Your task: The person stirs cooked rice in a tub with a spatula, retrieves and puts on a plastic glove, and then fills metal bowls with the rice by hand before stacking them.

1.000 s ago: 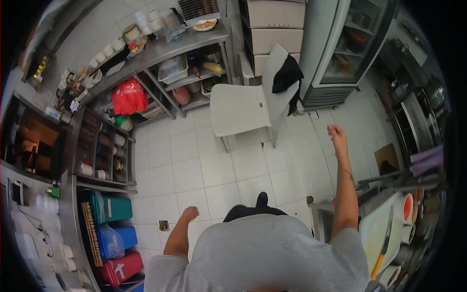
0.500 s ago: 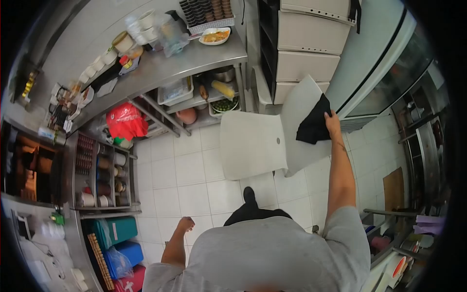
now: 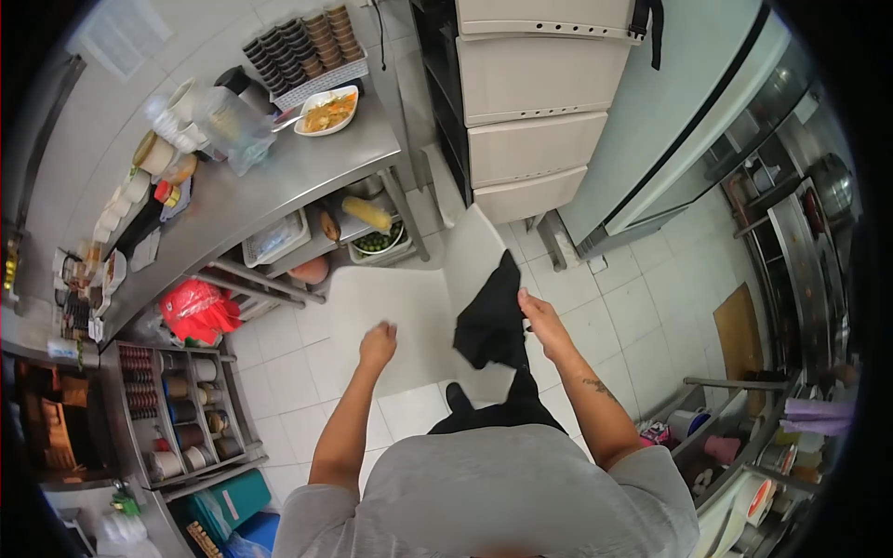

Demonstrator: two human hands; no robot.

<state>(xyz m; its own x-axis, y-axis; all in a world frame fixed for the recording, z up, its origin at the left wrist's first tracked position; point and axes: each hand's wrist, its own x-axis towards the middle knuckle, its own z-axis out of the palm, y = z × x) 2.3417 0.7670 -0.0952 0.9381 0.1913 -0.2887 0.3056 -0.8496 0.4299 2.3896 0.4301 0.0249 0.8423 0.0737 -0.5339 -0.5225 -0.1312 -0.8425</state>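
I have the left hand [image 3: 377,345] above the white chair [image 3: 412,299], the right hand [image 3: 544,324] at the edge of the black cloth [image 3: 492,322] draped there, unlifted, both grips unclear to me.

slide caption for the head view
Right hand at the black cloth on a white chair, left hand over its seat.

I read a working kitchen | upper left: steel counter [image 3: 312,172] with a dish of food [image 3: 327,112], stacked small cups [image 3: 302,46] | upper right: tall fridge [image 3: 670,135] | right edge: metal pot [image 3: 831,183] on shelving | white-tiled floor [image 3: 637,288]
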